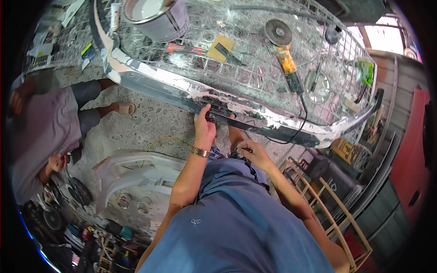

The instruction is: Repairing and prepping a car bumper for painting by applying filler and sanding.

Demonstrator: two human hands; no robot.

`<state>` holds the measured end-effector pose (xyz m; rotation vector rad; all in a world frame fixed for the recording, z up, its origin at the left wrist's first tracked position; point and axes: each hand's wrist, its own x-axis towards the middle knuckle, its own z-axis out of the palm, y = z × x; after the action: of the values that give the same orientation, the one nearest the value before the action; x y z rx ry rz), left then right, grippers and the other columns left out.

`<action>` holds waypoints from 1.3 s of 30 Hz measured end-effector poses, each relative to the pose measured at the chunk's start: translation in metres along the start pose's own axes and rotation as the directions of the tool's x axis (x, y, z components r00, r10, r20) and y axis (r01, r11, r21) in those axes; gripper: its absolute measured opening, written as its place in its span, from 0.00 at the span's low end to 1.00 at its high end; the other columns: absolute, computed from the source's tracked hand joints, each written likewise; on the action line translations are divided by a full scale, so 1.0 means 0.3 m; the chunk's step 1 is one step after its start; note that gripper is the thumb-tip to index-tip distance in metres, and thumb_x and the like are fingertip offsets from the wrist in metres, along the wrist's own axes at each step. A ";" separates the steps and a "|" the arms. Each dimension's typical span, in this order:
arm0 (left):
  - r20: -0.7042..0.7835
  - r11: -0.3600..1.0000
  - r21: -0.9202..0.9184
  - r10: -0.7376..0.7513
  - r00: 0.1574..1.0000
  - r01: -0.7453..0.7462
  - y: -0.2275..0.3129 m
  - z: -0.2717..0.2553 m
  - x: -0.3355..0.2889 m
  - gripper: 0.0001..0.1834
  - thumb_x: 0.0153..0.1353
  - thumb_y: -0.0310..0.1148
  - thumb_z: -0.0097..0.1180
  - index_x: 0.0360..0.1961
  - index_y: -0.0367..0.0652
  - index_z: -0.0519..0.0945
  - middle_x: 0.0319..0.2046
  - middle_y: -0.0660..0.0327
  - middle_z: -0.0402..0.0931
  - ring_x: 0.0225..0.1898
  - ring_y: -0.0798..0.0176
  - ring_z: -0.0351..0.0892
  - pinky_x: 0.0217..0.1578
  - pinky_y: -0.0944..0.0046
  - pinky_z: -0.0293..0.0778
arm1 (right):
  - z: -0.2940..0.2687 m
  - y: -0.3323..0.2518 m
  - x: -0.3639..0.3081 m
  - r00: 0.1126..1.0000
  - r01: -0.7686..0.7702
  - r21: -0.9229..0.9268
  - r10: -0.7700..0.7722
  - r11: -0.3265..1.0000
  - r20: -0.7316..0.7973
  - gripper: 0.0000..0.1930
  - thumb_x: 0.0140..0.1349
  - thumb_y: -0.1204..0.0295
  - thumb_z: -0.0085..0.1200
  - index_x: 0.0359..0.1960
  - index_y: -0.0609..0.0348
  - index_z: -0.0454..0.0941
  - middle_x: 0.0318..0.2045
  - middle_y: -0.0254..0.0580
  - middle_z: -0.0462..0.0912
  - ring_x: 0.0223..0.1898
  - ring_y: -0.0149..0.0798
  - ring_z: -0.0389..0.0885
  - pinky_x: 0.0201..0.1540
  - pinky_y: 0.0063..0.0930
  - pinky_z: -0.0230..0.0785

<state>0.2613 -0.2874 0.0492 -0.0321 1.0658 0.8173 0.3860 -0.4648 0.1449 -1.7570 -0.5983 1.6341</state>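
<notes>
A long curved car bumper point(161, 94), dark with white and grey patches, lies along the near edge of a wire-mesh table point(255, 38). Its surface is rough and black near the middle. There my left hand point(205, 129) grips the lower lip, thumb on top and the other fingers hidden underneath; a watch is on that wrist. Held back at my waist, apart from the bumper, my right hand point(257, 155) has its fingers curled in. Whatever it may hold is hidden.
On the mesh sit an orange angle grinder point(286, 61) with its cord over the bumper, a filler bucket point(159, 22), a red-handled tool point(184, 48) and sandpaper point(221, 47). Another person point(50, 125) stands at left. A pale bumper point(136, 170) and wooden frame point(330, 214) are below.
</notes>
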 end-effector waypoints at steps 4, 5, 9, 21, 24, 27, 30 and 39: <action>-0.013 0.998 0.006 -0.058 0.998 0.058 0.017 0.024 -0.005 0.12 0.58 0.26 0.62 0.44 0.40 0.78 0.42 0.61 0.80 0.46 0.62 0.79 0.51 0.61 0.74 | 0.050 0.157 0.017 0.995 -0.068 0.039 0.070 0.997 -0.068 0.07 0.61 0.76 0.57 0.40 0.65 0.77 0.34 0.39 0.81 0.37 0.33 0.79 0.43 0.28 0.72; -0.024 0.997 0.002 -0.075 0.997 0.075 0.021 0.034 -0.014 0.13 0.58 0.26 0.62 0.44 0.40 0.78 0.42 0.61 0.80 0.47 0.62 0.78 0.52 0.61 0.74 | 0.068 0.218 0.021 0.991 -0.101 0.052 0.106 0.994 -0.087 0.07 0.61 0.75 0.57 0.39 0.65 0.78 0.33 0.40 0.81 0.37 0.34 0.79 0.43 0.28 0.72; 0.010 0.987 -0.011 -0.159 0.987 0.159 0.041 0.032 -0.015 0.17 0.57 0.24 0.62 0.48 0.40 0.77 0.45 0.61 0.79 0.48 0.62 0.78 0.51 0.62 0.75 | 0.117 0.328 0.023 0.985 -0.110 0.127 0.126 0.986 -0.122 0.08 0.60 0.74 0.58 0.40 0.64 0.80 0.34 0.41 0.82 0.36 0.34 0.80 0.42 0.28 0.72; -0.065 0.981 0.102 -0.160 0.985 0.166 0.064 0.045 -0.034 0.13 0.59 0.29 0.62 0.46 0.42 0.78 0.45 0.61 0.79 0.50 0.63 0.77 0.55 0.62 0.71 | 0.217 0.505 0.070 0.973 -0.184 0.212 0.208 0.960 -0.096 0.10 0.60 0.69 0.55 0.38 0.64 0.78 0.32 0.41 0.81 0.35 0.33 0.78 0.41 0.29 0.71; -0.087 0.979 0.101 -0.167 0.982 0.175 0.062 0.042 -0.029 0.13 0.60 0.30 0.61 0.46 0.41 0.77 0.46 0.60 0.79 0.51 0.61 0.77 0.57 0.60 0.70 | 0.211 0.527 0.084 0.971 -0.193 0.262 0.223 0.945 -0.086 0.11 0.60 0.70 0.56 0.39 0.63 0.76 0.32 0.42 0.81 0.34 0.33 0.78 0.41 0.29 0.71; -0.106 0.977 0.101 -0.176 0.979 0.187 0.062 0.045 -0.029 0.14 0.60 0.30 0.61 0.47 0.40 0.77 0.47 0.60 0.79 0.51 0.61 0.77 0.58 0.60 0.70 | 0.201 0.538 0.088 0.962 -0.225 0.282 0.258 0.933 -0.086 0.11 0.60 0.70 0.57 0.40 0.63 0.76 0.33 0.41 0.81 0.35 0.34 0.78 0.42 0.29 0.71; -0.097 0.978 0.102 -0.170 0.981 0.180 0.061 0.051 -0.032 0.16 0.59 0.29 0.63 0.48 0.41 0.77 0.48 0.61 0.79 0.52 0.62 0.77 0.58 0.62 0.70 | 0.184 0.521 0.102 0.966 -0.220 0.329 0.251 0.919 -0.056 0.09 0.60 0.73 0.57 0.40 0.64 0.76 0.34 0.41 0.80 0.37 0.34 0.79 0.43 0.28 0.71; -0.061 0.983 0.111 -0.141 0.988 0.147 0.058 0.041 -0.029 0.14 0.57 0.29 0.64 0.44 0.42 0.78 0.44 0.62 0.80 0.48 0.64 0.78 0.54 0.64 0.72 | 0.101 0.450 0.046 0.984 -0.107 0.134 0.124 0.985 -0.124 0.08 0.59 0.76 0.54 0.40 0.66 0.77 0.35 0.43 0.81 0.38 0.34 0.81 0.44 0.28 0.72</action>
<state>0.2582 -0.2751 0.0683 -0.0328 1.1455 0.6259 0.3437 -0.5419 0.0373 -1.8182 -0.3287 1.5810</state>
